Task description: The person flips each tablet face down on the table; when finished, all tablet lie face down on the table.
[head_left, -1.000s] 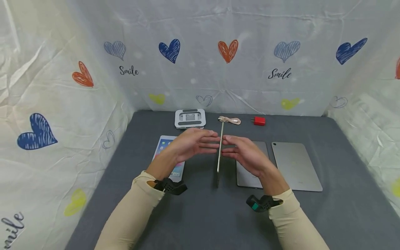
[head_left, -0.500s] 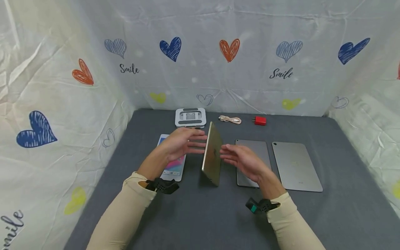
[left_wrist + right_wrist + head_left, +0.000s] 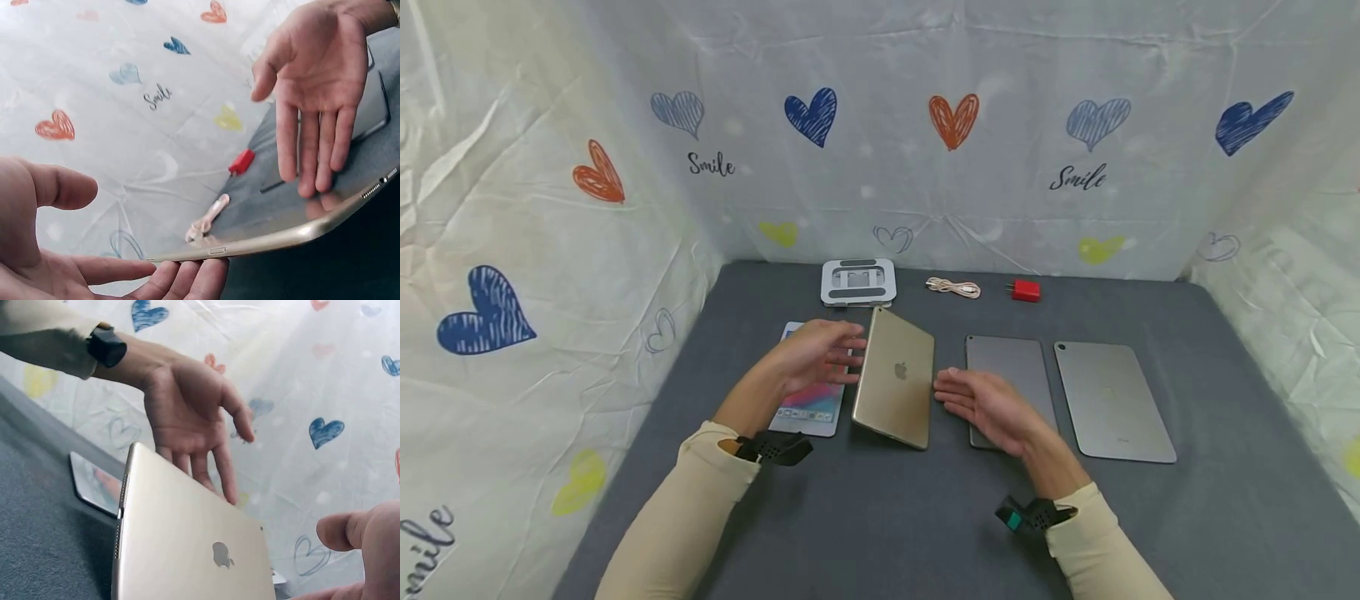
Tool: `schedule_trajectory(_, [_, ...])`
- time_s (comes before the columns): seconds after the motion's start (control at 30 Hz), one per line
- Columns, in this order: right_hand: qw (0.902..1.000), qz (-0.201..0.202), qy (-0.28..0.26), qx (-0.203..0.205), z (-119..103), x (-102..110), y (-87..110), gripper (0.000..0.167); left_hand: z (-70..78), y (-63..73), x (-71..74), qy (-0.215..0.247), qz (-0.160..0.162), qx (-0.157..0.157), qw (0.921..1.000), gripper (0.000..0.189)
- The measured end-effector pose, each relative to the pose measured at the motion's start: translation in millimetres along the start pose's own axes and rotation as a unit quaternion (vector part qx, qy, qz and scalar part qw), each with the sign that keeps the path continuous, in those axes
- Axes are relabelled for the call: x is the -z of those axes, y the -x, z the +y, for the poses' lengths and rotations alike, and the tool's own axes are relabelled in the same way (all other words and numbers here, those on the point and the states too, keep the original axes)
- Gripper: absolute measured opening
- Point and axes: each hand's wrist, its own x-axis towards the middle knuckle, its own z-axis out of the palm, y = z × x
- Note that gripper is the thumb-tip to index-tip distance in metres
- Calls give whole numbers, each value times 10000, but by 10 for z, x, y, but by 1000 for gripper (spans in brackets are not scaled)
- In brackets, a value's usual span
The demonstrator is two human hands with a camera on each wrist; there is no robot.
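A gold tablet (image 3: pixel 895 383) with an apple logo on its back tilts to the left over the dark table, back face up. In the left wrist view, the fingers (image 3: pixel 187 278) of my left hand (image 3: pixel 808 362) lie extended under its raised edge, thumb apart. My right hand (image 3: pixel 992 408), fingers straight, is at the tablet's lower right edge, palm toward it. The right wrist view shows the gold back (image 3: pixel 181 531) and the left fingers partly hidden behind it. Under my left hand lies a white tablet (image 3: pixel 811 412) with a lit screen.
To the right, a dark grey tablet (image 3: pixel 1007 358), partly covered by my right hand, lies beside a silver tablet (image 3: pixel 1116 400). Along the back are a grey folding stand (image 3: pixel 831 287), a coiled cable (image 3: pixel 953 287) and a red charger (image 3: pixel 1025 290). A heart-print cloth (image 3: pixel 880 183) hangs behind.
The gold tablet has gone from standing edge-on to leaning left, its back now showing. My left hand has moved left and lower with it; the right hand has moved slightly down.
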Motion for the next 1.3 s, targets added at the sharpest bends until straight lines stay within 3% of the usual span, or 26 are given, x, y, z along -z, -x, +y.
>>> schedule_trajectory(0.27, [9999,86,60,4,24,30,23,63,-213,-120,25,389,1,381,9985,49])
schedule_trajectory(0.43, [9998,187,94,-36,13,58,51,63,-287,-186,-3,347,72,417,9985,48])
schedule_trajectory(0.83, [9995,320,28,-78,-1,140,102,64,-325,-302,-113,275,67,523,9982,48])
schedule_trajectory(1.13, [9991,411,94,-96,-16,154,121,64,-321,-390,-169,228,246,662,9972,47])
schedule_trajectory(1.3, [9990,410,159,-66,-17,154,117,65,-325,-391,-189,59,287,579,9979,49])
